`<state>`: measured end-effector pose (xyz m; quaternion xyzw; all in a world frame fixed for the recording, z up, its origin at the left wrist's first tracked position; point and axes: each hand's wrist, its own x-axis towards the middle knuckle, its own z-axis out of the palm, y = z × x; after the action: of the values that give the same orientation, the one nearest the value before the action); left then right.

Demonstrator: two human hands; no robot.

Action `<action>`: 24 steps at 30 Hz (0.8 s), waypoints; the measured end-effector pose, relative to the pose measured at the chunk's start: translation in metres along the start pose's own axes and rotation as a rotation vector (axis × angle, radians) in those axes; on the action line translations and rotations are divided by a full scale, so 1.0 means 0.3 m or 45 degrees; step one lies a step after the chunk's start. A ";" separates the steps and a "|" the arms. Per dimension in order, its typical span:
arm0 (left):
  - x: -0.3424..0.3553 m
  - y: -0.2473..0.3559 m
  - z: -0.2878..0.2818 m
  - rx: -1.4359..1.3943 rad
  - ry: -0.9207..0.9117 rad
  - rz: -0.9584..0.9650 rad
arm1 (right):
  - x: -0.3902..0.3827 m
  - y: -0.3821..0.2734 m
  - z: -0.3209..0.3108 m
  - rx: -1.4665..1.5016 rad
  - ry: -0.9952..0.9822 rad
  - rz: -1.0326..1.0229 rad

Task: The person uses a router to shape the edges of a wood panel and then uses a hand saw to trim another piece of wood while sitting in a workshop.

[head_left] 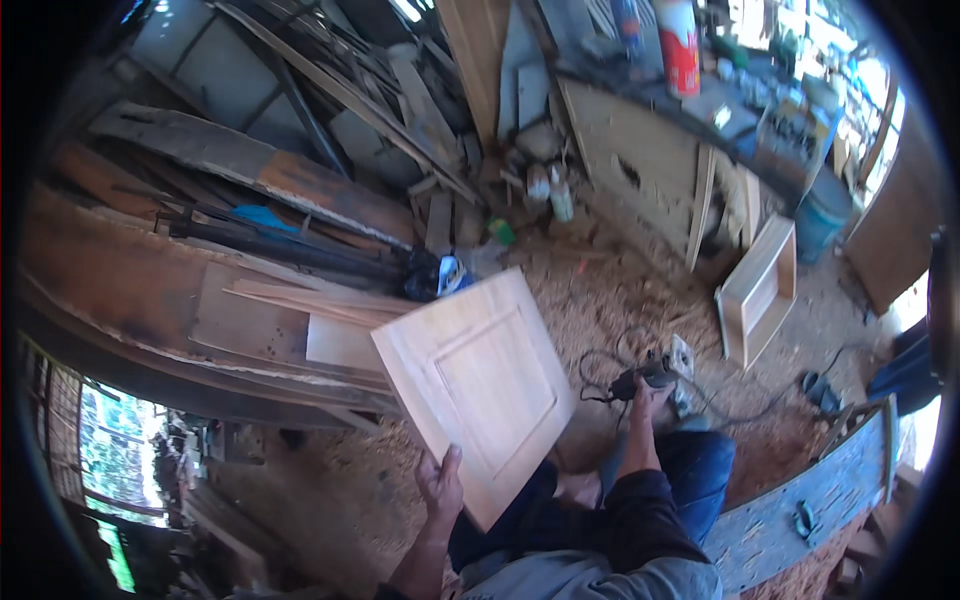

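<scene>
While, in the head view, your left hand [440,484] grips the wooden panel [495,385] by its lower left edge, tilted before your lap, your right hand [648,398] grasps the power tool [654,373] right of the panel, near an open wooden box [735,325].

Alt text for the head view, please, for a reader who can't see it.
A person's left hand holds a pale wooden panel by its edge, while the right hand grips a dark power tool. Around them are a debris-strewn floor, an open wooden box at right and stacked boards at left.
</scene>
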<state>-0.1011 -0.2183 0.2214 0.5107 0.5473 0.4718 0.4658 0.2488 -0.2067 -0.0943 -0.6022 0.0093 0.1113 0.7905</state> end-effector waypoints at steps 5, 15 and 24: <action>-0.066 -0.087 0.007 -0.228 0.002 -0.122 | 0.313 -0.451 0.066 0.129 -0.258 -0.514; -0.096 -0.258 -0.004 -0.269 0.104 -0.356 | 0.127 -1.353 -0.097 -0.361 -0.245 -1.087; 0.032 -0.482 0.212 0.105 0.038 -0.206 | 0.018 -1.421 -0.290 -0.837 -0.529 -1.340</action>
<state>-0.0556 -0.2108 0.0701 0.4765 0.6125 0.4174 0.4728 0.3441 -0.3953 0.2860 -0.7027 -0.4741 -0.1795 0.4993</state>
